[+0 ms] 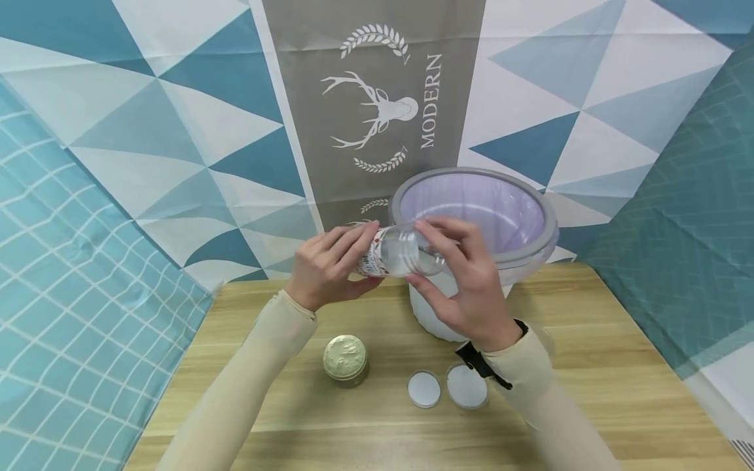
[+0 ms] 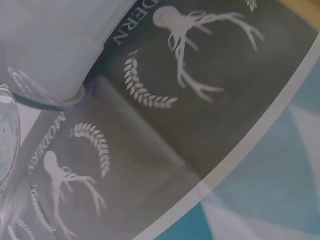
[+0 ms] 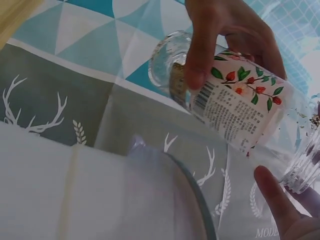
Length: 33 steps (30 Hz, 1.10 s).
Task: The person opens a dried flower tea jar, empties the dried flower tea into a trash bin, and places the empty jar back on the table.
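Observation:
A clear glass jar (image 1: 396, 250) with a printed floral label lies tilted on its side in the air, in front of the bin's rim. My left hand (image 1: 332, 265) grips its labelled body, thumb and fingers around the glass in the right wrist view. At the threaded end my right hand (image 1: 465, 278) holds the clear glass between thumb and fingers. Small dark bits (image 3: 315, 120) show inside near that end. Only a sliver of clear glass (image 2: 6, 137) appears at the left wrist view's edge.
A white bin (image 1: 432, 311) with a grey rim and purplish liner stands at the back of the wooden table (image 1: 283, 405). Nearer me are a gold-topped round jar (image 1: 345, 360) and two white discs (image 1: 424, 388). A patterned cloth (image 1: 224, 131) hangs behind.

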Available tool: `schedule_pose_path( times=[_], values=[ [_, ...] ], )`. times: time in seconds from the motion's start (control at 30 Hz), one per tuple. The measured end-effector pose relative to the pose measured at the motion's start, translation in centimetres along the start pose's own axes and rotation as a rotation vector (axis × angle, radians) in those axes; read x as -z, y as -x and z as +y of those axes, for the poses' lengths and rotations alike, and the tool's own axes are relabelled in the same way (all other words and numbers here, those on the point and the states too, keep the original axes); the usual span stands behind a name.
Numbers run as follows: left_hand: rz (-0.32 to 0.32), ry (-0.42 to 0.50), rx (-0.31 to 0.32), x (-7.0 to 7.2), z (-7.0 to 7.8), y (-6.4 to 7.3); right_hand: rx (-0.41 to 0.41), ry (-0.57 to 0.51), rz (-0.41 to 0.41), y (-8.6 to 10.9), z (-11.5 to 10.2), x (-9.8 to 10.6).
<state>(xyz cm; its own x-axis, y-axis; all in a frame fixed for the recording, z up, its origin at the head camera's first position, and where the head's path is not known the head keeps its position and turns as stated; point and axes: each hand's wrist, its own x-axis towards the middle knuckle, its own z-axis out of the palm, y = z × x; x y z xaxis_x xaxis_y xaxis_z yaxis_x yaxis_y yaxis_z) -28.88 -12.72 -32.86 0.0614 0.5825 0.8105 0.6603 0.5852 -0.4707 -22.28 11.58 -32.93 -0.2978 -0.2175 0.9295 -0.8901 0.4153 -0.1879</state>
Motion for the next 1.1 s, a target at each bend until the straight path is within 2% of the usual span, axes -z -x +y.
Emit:
schedule_pose_path(
  times=[0.07,0.17,0.5,0.73,0.9,1.1],
  values=[
    [0.009,0.033,0.039,-0.2,0.0,0.8,0.002,0.021,-0.020,-0.2,-0.1,-0.5],
    [-0.013,0.063,0.097,-0.4,-0.3,2.2,-0.001,0.068,-0.060,-0.6,-0.2,-1.8],
    [-0.172,0.138,0.312,-1.2,-0.4,6.9,-0.044,0.236,-0.189,-0.3,-0.2,-6.8],
    [-0.247,0.177,0.411,-2.0,-0.4,9.2,-0.089,0.240,-0.227,0.1,0.5,-9.4],
    [-0.365,0.156,0.481,-2.5,-0.5,10.6,-0.166,0.240,-0.297,0.7,1.5,-11.4],
    [-0.488,0.205,0.579,-3.0,-0.5,12.3,-0.258,0.207,-0.391,1.6,2.8,-13.3]
  ],
)
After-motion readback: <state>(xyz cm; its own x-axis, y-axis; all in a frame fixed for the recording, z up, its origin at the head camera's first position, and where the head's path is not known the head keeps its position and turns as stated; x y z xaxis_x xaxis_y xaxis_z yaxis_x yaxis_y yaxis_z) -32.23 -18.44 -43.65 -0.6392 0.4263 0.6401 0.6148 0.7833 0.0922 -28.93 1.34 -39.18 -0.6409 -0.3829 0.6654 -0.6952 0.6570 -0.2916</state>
